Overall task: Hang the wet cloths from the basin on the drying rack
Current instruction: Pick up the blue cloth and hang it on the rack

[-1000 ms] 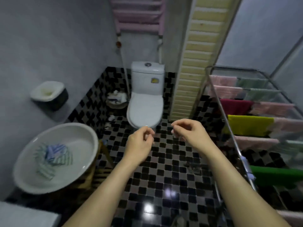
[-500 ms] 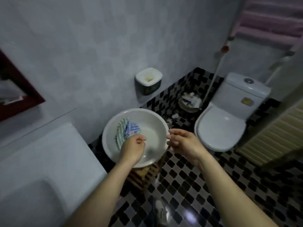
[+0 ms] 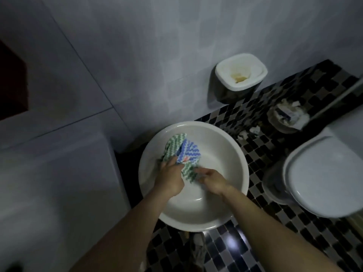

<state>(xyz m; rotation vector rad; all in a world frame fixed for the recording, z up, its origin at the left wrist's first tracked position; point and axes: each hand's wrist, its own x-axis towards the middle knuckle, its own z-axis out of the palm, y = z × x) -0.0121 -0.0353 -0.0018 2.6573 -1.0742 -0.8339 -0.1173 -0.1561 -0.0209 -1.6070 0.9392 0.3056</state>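
Your left hand (image 3: 169,178) has its fingers curled down into the green cloth (image 3: 173,143), bunching it where the blue cloth (image 3: 190,152) overlaps it. Your right hand (image 3: 214,180) reaches in from 4 o'clock with fingers stretched toward the green cloth's lower edge, but blur there means I cannot tell whether it pinches the fabric or only touches it. Both cloths lie in a heap against the basin (image 3: 222,152) wall at about 10 o'clock, clear of the bare bottom at 6. To do this step well, I'd take one cloth only: let the left hand hold the green one, use the right to find a free corner of it and peel it off the blue, so the blue does not ride up and drop on the floor (image 3: 261,152). Lift straight up over the basin and pause, since wet cloth will likely be heavy and drip; a two-corner hold should spare you re-gripping at the rack. The rack is not in view. Whether water stands in the basin is hard to make out in this dim light, and a pink fleck between the cloths may be a third cloth or only pattern. The toilet (image 3: 324,173) at 3 o'clock is cut off by the frame edge, and what props the basin is hidden.
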